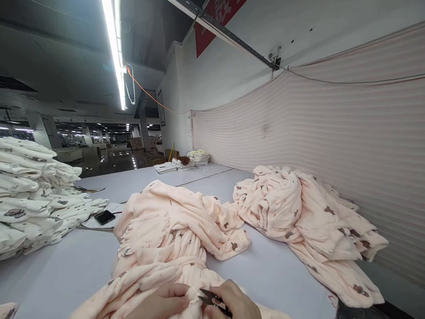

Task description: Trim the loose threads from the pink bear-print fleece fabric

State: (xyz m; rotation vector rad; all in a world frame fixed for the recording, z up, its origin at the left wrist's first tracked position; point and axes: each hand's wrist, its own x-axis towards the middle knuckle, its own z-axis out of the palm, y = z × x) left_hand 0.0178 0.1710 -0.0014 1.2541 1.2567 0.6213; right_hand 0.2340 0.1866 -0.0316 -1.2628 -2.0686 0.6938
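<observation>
In the head view, my right hand (235,305) is closed around a pair of small dark thread snips (212,299), whose blades point left toward the fabric. My left hand (163,304) pinches a fold of the pale pink plush garment (153,271) just left of the blade tips. This garment has small brown printed figures and gathered seams, and it lies bunched across the table in front of me. Whether a thread lies between the blades is too small to make out.
A second pink plush heap (277,203) spreads over the table's right edge. White printed garments (19,194) are stacked high at left. Beside them a black phone (105,216) rests on papers. Folded white cloths (198,157) sit at the far end, along a striped curtain (321,130).
</observation>
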